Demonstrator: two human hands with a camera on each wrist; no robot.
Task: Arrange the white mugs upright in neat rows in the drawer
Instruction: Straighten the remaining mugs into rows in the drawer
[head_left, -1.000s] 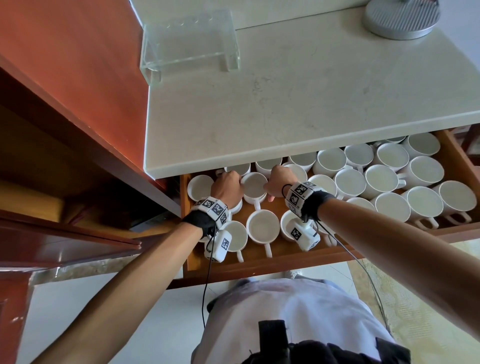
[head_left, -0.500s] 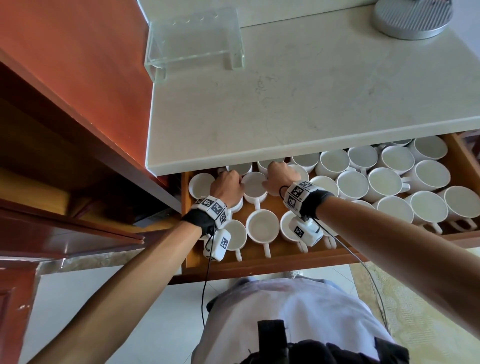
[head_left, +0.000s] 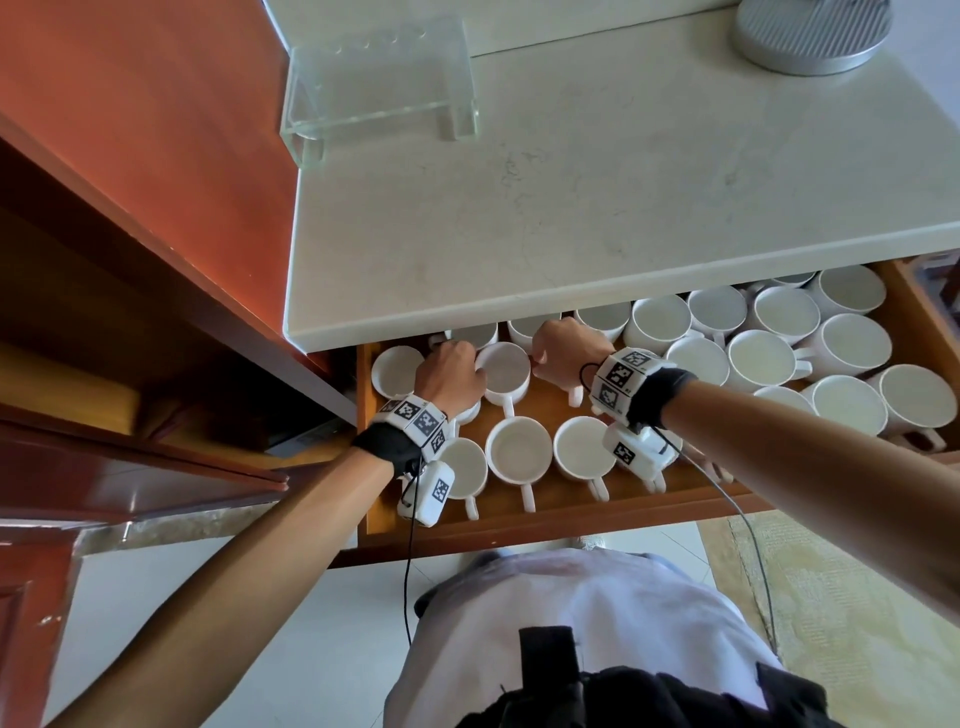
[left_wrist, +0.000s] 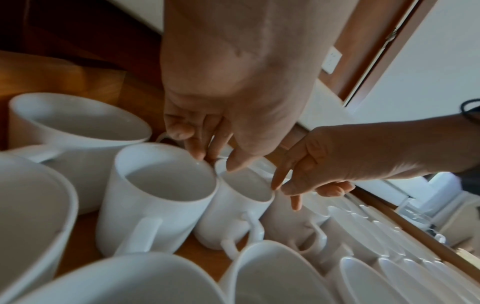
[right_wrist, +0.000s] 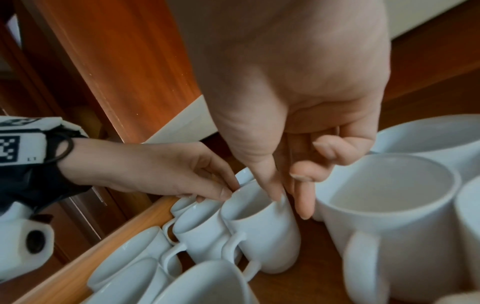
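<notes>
Left wrist view puts the hands close together over one white mug (left_wrist: 241, 197): its rim is pinched between thumb and forefinger of the right hand (left_wrist: 337, 160), while the fingertips of the left hand (left_wrist: 233, 92) are closed at the spot where that rim meets the neighbouring mug (left_wrist: 161, 185) – it seems to be the neighbour's rim that is nipped, though this cannot be told for certain. Compared with a second ago, both hands have been carried deeper into the drawer (head_left: 519, 525), up to the edge of the overhanging tabletop (head_left: 623, 208), so the second row at the left is judged to be getting squared up against the row behind. Both mugs stand upright, handles turned toward the person. A front row (head_left: 519, 449) is already set in line – the crowded cluster (head_left: 761, 358) on the right, handles pointing all ways, is taken to be work still to do. All the mugs are glazed, smooth, straight-sided cylinders with loop handles; the drawer is varnished orange-brown wood, the tabletop a pale, faintly veined stone. On it are seen a clear acrylic stand (head_left: 379, 78) and a grey ribbed disc (head_left: 810, 31).
</notes>
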